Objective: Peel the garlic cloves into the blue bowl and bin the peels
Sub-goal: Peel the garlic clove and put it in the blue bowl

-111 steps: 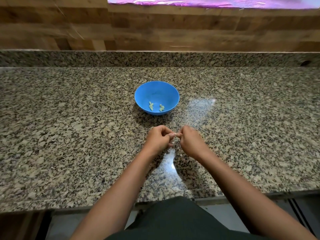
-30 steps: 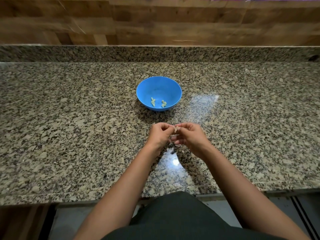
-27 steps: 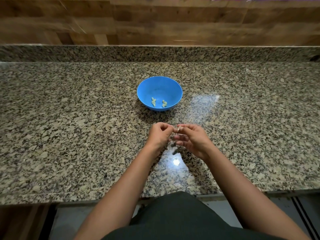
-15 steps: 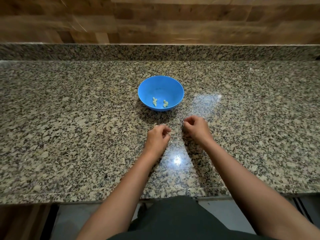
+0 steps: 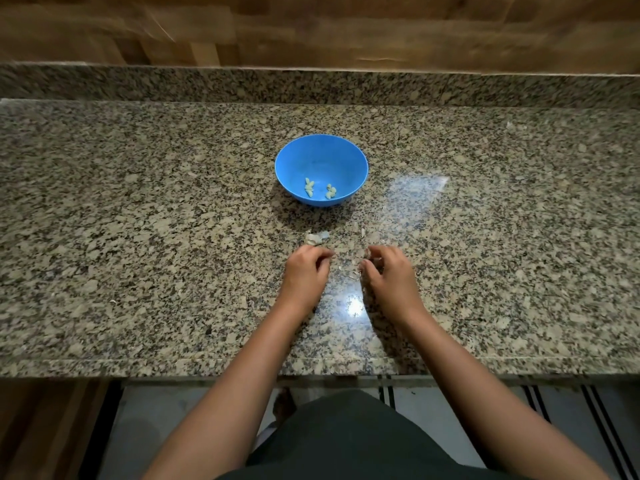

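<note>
- Head view: a blue bowl (image 5: 321,157) stands on the speckled granite table (image 5: 138,237), near the middle and well back from the front edge.
- Peeled garlic cloves (image 5: 309,188) lie inside the bowl in two small clusters on its near side, pale against the blue.
- A crumpled heap of garlic peels (image 5: 314,238) lies on the table between the bowl and the hands, apart from the bowl.
- Smaller peel scraps (image 5: 349,274) lie scattered on the table between the two hands.
- The left hand (image 5: 306,270) is low over the table just behind the heap. Its fingers are curled inward, and whether its grip is closed on anything cannot be told.
- The right hand (image 5: 389,273) is beside it, apart from the left. Its fingers (image 5: 367,263) are bent down towards the scraps; whether the grip holds anything cannot be told.
- A raised granite ledge (image 5: 311,86) and a wooden wall (image 5: 311,29) stand behind the table.
</note>
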A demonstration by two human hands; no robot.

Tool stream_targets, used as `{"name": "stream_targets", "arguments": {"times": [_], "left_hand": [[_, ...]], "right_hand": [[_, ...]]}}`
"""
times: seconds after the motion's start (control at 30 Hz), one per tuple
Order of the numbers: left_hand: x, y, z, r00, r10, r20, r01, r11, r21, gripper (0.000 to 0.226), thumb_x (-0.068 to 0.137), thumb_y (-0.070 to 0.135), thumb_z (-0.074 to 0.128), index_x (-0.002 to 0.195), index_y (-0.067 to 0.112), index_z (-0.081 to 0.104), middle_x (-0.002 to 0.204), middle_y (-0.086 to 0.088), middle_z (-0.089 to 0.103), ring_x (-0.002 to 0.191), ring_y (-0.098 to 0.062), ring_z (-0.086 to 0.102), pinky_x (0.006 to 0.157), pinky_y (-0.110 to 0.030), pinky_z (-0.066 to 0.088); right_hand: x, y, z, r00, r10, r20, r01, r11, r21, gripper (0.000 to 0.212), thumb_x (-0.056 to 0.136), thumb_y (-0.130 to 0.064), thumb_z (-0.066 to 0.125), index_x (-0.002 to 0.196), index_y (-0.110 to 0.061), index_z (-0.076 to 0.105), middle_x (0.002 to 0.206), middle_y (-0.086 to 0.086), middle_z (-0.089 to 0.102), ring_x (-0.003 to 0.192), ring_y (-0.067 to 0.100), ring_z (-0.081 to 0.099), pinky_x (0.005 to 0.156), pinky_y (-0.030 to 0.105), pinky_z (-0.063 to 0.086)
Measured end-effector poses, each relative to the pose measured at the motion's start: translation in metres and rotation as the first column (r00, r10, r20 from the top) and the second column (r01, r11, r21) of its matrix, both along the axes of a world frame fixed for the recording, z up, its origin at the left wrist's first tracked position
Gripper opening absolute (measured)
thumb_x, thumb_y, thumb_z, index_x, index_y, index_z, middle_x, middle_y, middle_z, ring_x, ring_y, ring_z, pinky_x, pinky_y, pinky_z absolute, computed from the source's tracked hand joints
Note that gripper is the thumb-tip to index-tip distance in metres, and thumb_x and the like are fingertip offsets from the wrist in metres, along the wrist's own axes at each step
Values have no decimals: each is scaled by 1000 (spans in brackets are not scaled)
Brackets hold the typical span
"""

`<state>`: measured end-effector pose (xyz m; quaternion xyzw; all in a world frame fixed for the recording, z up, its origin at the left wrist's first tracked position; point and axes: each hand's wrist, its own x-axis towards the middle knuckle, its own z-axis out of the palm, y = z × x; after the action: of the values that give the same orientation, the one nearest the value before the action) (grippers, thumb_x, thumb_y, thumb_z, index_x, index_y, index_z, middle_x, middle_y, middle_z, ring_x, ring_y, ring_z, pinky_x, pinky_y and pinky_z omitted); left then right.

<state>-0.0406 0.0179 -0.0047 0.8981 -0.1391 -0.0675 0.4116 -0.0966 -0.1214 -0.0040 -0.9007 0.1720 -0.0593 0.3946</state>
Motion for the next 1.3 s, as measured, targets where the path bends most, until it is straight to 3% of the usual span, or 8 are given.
{"name": "stream_targets", "arguments": {"times": [0.13,0.37,0.5,0.7,0.93,1.0,1.13,1.3], "left_hand": [[5,-8,4,1000,-12,-24,13,999,37,24,93,12,55,114,7,63,113,-5,59,95,-7,48,86,-14,40],[15,-18,5,999,4,-40,-2,999,46,19,92,17,58,106,7,66,107,-5,59,90,-9,50,80,-16,39],[19,-27,6,987,32,-156,-49,993,-110,24,92,12,57,114,9,65,107,-1,64,96,-14,59,82,-20,46],[28,-36,11,898,-18,-439,-185,891,-416,15,89,7,60,102,5,66,101,-13,69,80,-17,63,69,-25,53],[30,-37,12,892,-98,-441,-135,873,-468,10,88,3,61,91,9,68,87,-8,69,75,-16,60,71,-26,52],[29,-36,12,918,-68,-390,-110,904,-414,14,89,3,58,97,9,69,92,-8,69,75,-14,60,72,-28,52],[16,-25,9,985,2,-171,-34,982,-184,21,92,11,57,110,9,66,102,-2,65,88,-16,61,81,-29,54],[10,-16,3,991,29,-128,-49,987,-152,23,92,13,56,113,10,65,105,0,63,89,-9,58,76,-15,46]], "right_hand": [[34,-7,6,993,-109,-42,110,993,35,30,92,-20,56,117,-5,56,113,10,57,103,19,54,95,29,45],[64,-11,7,981,-145,-132,145,989,-12,8,90,-14,57,89,-6,57,100,7,54,88,17,51,75,24,40],[56,-10,13,980,-151,-129,178,957,228,19,89,-6,54,71,-4,61,67,5,59,57,11,54,48,11,41],[40,-8,27,969,-124,-213,243,620,746,18,93,-4,51,81,2,62,70,10,61,56,14,52,44,19,37],[38,-14,29,948,-139,-286,318,395,862,12,92,1,50,86,4,60,66,7,56,51,9,44,40,14,36],[41,-17,28,939,-209,-273,341,453,824,10,92,0,52,86,3,59,69,9,58,52,11,49,42,15,40],[53,-23,24,934,-309,-179,356,756,549,8,90,-3,57,84,-5,62,72,6,61,55,13,53,49,20,48],[58,-25,17,929,-345,-135,369,833,413,18,86,0,61,76,-14,61,82,9,67,65,17,63,64,30,57]]}}
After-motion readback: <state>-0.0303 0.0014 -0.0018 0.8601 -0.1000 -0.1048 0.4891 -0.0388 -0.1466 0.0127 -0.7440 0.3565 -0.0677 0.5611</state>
